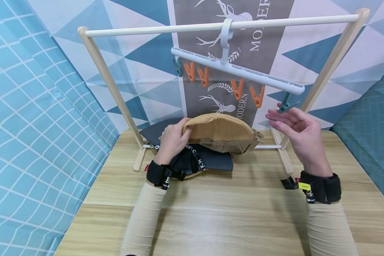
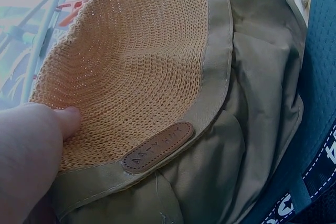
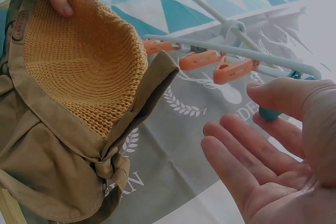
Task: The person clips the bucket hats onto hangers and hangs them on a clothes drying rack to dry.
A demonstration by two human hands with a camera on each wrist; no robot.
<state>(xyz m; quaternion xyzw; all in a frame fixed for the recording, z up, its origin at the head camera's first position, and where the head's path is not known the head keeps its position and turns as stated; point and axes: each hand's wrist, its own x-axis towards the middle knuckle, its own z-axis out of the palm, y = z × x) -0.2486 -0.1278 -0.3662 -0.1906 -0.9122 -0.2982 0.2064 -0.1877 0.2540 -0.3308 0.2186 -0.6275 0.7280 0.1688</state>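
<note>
My left hand pinches the woven straw brim of a sun hat, thumb on the straw side. The hat has an olive-brown fabric crown; a small leather label sits at the brim's base in the left wrist view. At the right end of a pale blue clip hanger, my right hand holds a green clip between thumb and index finger, the other fingers spread. In the right wrist view, the thumb partly covers that green clip. Several orange clips hang from the hanger.
The hanger hooks over a white rail on a wooden stand. Under the sun hat lies a dark hat with a lettered strap, on the wooden table. Another green clip hangs at the hanger's left end.
</note>
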